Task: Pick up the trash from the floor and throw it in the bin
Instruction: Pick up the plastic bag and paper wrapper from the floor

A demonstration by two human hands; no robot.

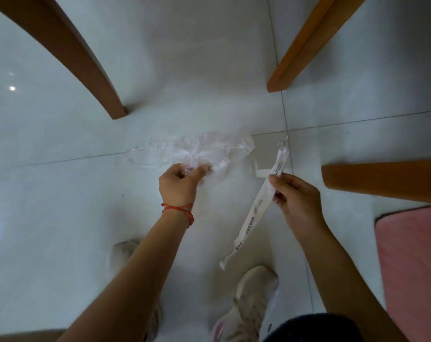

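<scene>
Head view: the left hand [178, 185] is closed in a pinch on a crumpled clear plastic bag [192, 151], gripping its near edge between thumb and fingers. The bag spreads away from the hand toward 12 o'clock and lies on or just above the white tile floor [61, 193]; contact with the floor cannot be confirmed because the plastic is transparent. A red string bracelet [179, 211] circles the left wrist. The right hand [298, 201] is closed on a long white paper wrapper [256, 208], holding it between thumb and fingertips near its upper third. The wrapper hangs tilted, its upper end pointing to 1 o'clock and its lower end to 7 o'clock, and it is clear of the floor. The wrapper sits at 3 o'clock from the bag, with the two hands well apart. Dark printed characters and a small line drawing run along the wrapper; the text is too small and blurred to read. A small white scrap [263, 172] lies on the floor between the bag and the wrapper, just beside the wrapper's upper part. Wooden chair legs [61, 50] stand at 10, 1 and 3 o'clock. A pink mat [412, 262] lies at 4 o'clock. Two pale sneakers [249, 299] show at 6 o'clock.
</scene>
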